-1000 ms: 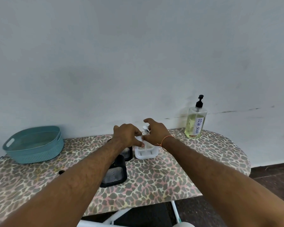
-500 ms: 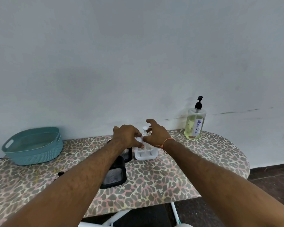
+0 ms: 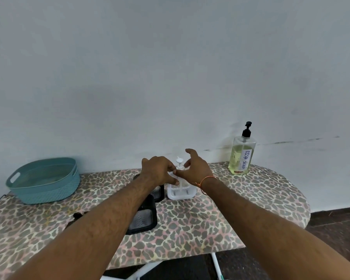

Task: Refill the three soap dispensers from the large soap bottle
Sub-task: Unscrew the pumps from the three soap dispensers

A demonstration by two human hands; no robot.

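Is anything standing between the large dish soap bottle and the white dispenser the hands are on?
Nothing visible does. The dish soap bottle stands upright to the right by the wall, with only bare table between it and the white dispenser.

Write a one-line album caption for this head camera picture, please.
Both hands, left and right, at a white soap dispenser on a leopard-print table, dish soap bottle waiting behind.

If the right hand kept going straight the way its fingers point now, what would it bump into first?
Probably the white dispenser's pump: the right hand points forward and leftward over it. Past that stands the wall. Depth is unclear.
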